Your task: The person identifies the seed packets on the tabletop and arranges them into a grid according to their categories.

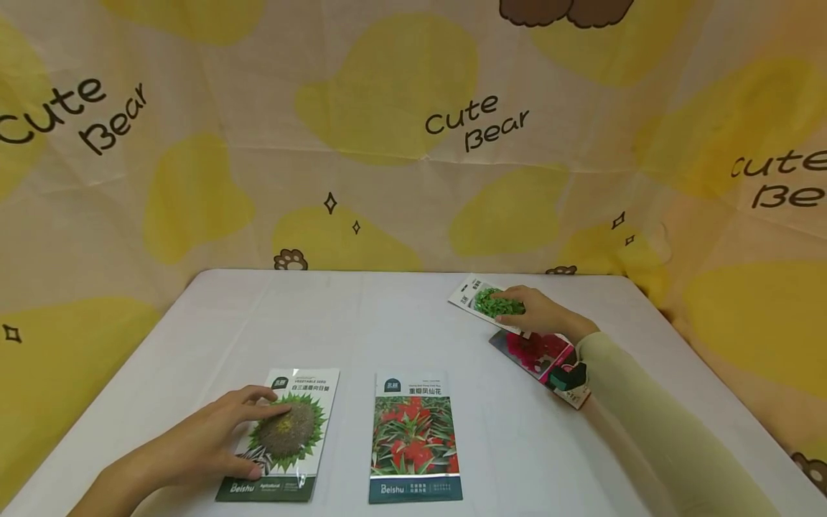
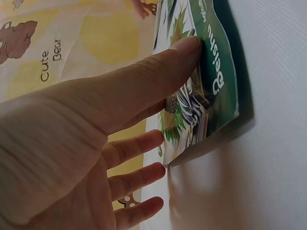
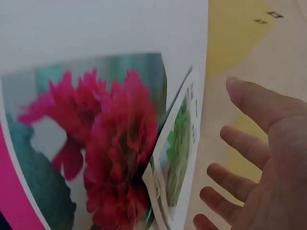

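Note:
My left hand (image 1: 207, 434) lies over a sunflower seed packet (image 1: 293, 431). In the left wrist view its thumb (image 2: 184, 48) rests on the packet's front near the green band, and the other fingers stretch out straight at the edge. At the back right, my right hand (image 1: 539, 312) is over a seed packet with green leaves (image 1: 494, 301). The right wrist view shows its fingers (image 3: 247, 146) spread and apart from that packet. Partly under the leafy packet lies a seed packet with pink-red flowers (image 1: 533, 352), overlapped by the right wrist in the head view.
A seed packet with red flowers (image 1: 415, 438) lies flat at the front middle of the white table (image 1: 362, 323). A yellow-and-beige printed cloth (image 1: 388, 86) hangs behind the table's back edge and along both sides.

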